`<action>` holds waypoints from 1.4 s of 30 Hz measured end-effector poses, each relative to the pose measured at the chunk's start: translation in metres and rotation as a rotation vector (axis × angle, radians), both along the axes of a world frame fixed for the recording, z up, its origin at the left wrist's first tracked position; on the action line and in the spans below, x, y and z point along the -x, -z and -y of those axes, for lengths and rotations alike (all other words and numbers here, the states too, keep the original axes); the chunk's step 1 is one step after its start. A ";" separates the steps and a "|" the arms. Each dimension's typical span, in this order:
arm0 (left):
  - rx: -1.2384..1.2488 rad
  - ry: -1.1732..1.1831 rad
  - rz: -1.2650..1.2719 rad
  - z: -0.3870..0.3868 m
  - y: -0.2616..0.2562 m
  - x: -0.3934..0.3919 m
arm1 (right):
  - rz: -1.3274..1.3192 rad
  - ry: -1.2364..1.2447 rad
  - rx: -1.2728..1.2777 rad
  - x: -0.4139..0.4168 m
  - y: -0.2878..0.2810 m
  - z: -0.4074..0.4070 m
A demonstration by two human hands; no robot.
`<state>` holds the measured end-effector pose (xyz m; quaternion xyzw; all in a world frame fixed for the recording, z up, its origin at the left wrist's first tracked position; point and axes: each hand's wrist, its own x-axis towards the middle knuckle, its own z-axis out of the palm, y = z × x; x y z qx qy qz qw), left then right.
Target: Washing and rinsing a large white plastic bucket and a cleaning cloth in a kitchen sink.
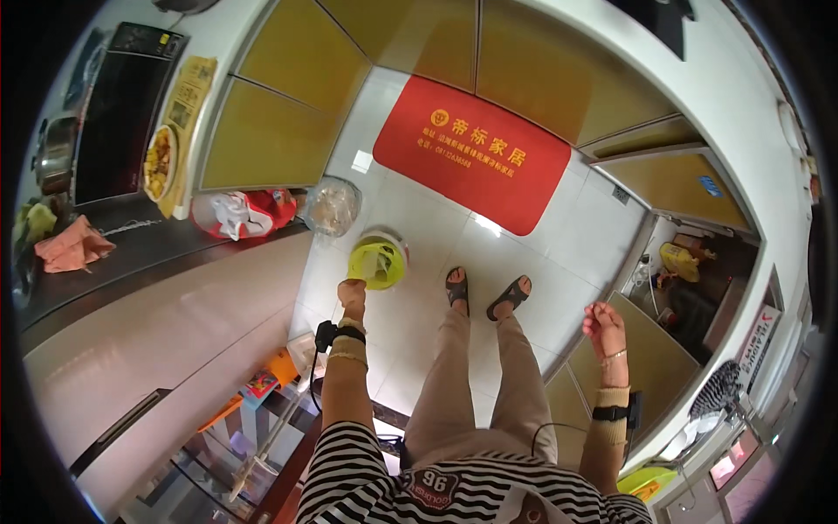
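Observation:
My left hand (352,293) is closed at the near rim of a round waste bin, gripping the edge of its lime-green plastic liner (365,267). Something pale lies inside the liner. Whether the bin rests on the tiled floor or is raised, I cannot tell. To the right, my right hand (603,322) hangs in the air with loosely curled fingers, and nothing shows in it. It is nearest to a lower cabinet (638,347) on that side. Both wrists wear black straps with small devices.
A red mat (470,187) bearing writing lies ahead. Beyond the bin is a clear plastic bag (332,206). An open cabinet door (684,180) juts out at right. The left counter holds a black cooktop (121,118), a dish of food (159,162) and an orange cloth (74,244).

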<state>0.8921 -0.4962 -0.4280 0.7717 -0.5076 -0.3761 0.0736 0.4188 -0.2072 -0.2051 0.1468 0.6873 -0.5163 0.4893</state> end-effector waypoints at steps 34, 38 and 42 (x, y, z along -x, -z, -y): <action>-0.100 0.103 0.394 -0.025 0.156 -0.043 | -0.041 -0.364 -0.309 0.021 0.139 -0.077; -0.188 -0.038 0.278 -0.007 0.143 -0.070 | -0.017 -0.362 -0.288 0.016 0.143 -0.069; -0.123 -0.042 0.464 -0.014 0.144 -0.053 | -0.018 -0.361 -0.274 0.015 0.145 -0.071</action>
